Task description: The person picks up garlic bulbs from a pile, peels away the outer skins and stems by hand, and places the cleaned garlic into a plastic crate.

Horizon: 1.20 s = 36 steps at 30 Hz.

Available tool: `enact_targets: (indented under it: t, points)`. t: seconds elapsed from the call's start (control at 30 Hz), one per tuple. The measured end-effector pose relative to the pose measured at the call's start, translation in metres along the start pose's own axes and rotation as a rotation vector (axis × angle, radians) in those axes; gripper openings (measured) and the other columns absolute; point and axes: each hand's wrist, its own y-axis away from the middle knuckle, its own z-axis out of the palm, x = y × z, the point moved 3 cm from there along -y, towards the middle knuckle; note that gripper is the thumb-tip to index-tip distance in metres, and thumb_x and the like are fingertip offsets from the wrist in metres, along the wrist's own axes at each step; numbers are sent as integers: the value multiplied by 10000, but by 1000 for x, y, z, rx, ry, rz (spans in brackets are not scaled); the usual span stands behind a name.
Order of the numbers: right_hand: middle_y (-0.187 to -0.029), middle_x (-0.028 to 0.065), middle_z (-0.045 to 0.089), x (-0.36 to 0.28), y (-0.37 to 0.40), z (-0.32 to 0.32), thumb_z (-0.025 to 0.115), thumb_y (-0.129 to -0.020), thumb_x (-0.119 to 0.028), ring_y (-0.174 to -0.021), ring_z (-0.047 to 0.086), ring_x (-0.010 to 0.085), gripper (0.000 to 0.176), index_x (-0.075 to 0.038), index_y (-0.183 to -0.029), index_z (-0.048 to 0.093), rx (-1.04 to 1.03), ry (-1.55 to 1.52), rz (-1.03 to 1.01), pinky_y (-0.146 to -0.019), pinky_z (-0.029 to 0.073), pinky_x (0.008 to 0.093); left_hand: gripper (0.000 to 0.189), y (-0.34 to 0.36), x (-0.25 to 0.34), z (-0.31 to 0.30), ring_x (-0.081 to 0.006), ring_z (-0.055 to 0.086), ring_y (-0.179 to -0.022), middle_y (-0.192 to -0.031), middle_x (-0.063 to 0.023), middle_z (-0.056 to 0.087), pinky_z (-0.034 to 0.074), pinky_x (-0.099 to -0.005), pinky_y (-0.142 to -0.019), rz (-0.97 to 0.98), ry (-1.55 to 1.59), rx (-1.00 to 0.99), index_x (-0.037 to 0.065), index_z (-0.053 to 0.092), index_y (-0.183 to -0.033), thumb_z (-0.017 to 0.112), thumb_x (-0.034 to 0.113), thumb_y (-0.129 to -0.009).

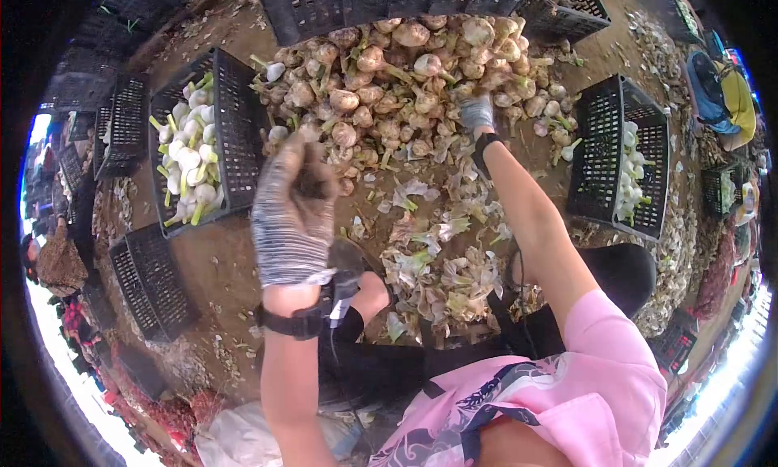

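Note:
My left hand (pixel 295 212), in a striped knit glove with dirty fingers, is raised in front of the pile's left side. Its fingertips are smeared by motion, so I cannot make out whether they hold anything. My right hand (pixel 476 110), also gloved, reaches into the right part of a heap of garlic bulbs (pixel 369 94). Its fingers are blurred among the bulbs and their grip does not show. The bulbs are brownish and soil-stained, several with cut stems. Loose garlic skins (pixel 442 264) lie on the ground between my legs and the heap.
A black crate (pixel 235 135) of cleaned white garlic stands to the left, and another crate (pixel 596 155) with fewer white bulbs to the right. More black crates (pixel 389 5) stand behind the heap. A dark crate (pixel 152 282) sits at lower left. A person (pixel 61 260) is at far left.

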Motion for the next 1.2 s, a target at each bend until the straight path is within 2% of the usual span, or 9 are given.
enact_targets:
  t: [0.2, 0.27, 0.33, 0.4, 0.53, 0.63, 0.73, 0.87, 1.2]
  points:
    - [-868, 122, 598, 3, 15, -5, 563, -819, -220, -796, 575, 210, 300, -51, -1060, 500, 152, -320, -239, -689, 454, 324, 329, -6, -43, 6, -121, 577, -669, -799, -65, 585, 472, -230, -521, -5, -187, -140, 17, 531, -1055, 640, 151, -775]
    - [-927, 108, 591, -27, 65, -16, 515, -845, -171, -777, 575, 230, 280, -56, -1098, 479, -337, -1713, 115, -700, 483, 317, 508, -1, -64, 5, -120, 560, -696, -778, -57, 552, 480, -223, -575, 3, -400, -56, 20, 432, -1184, 664, 160, -754]
    - [-1013, 111, 559, -50, 124, -44, 608, -789, -150, -886, 556, 223, 368, -46, -1114, 470, -431, -1597, -119, -739, 478, 321, 527, 4, -89, 5, -137, 566, -745, -971, -50, 565, 478, -233, -627, -18, -441, -24, 63, 435, -1197, 683, 189, -748]
    - [-1038, 96, 551, -70, 175, -90, 685, -720, -124, -914, 546, 194, 493, -37, -1143, 448, 54, -285, -799, -751, 473, 315, 503, 1, -102, 3, -150, 579, -751, -978, -62, 566, 502, -237, -624, -107, -464, -139, 50, 440, -1189, 677, 140, -754]
    - [-1036, 65, 551, -68, 199, -128, 691, -714, -118, -892, 549, 175, 525, -32, -1164, 434, -57, -648, -856, -754, 472, 311, 458, 16, -107, 16, -165, 582, -841, -1030, -78, 560, 509, -255, -680, -172, -366, -262, 23, 439, -1174, 637, 14, -761]
    - [-988, 63, 549, -56, 189, -157, 685, -759, -229, -854, 546, 140, 526, 1, -1160, 434, -524, -1079, -432, -714, 460, 254, 503, 33, -91, 33, -148, 533, -933, -1057, -70, 542, 473, -264, -810, 83, -501, -409, 21, 445, -1154, 687, 16, -713]
    - [-989, 86, 549, -54, 198, -177, 614, -815, -314, -878, 540, 130, 531, 15, -1182, 416, -577, -968, -290, -712, 448, 226, 554, 44, -92, 49, -156, 543, -923, -1062, -69, 539, 477, -271, -808, 269, -552, -488, 34, 447, -1149, 727, 32, -672]
    - [-1023, 90, 556, -50, 205, -172, 529, -859, -316, -877, 531, 155, 489, 36, -1178, 415, -232, -790, -684, -731, 451, 267, 588, 62, -91, 63, -166, 552, -921, -1044, -85, 545, 479, -295, -808, 470, -736, -569, 24, 445, -1129, 759, 58, -633]
    - [-818, 162, 614, -44, 200, -189, 595, -807, -209, -738, 586, 245, 255, 20, -916, 581, -324, -636, -558, -660, 448, 340, 564, 62, -85, 69, -148, 542, -933, -1054, -65, 563, 465, -291, -818, 274, -696, -559, 32, 496, -1130, 765, 109, -641]
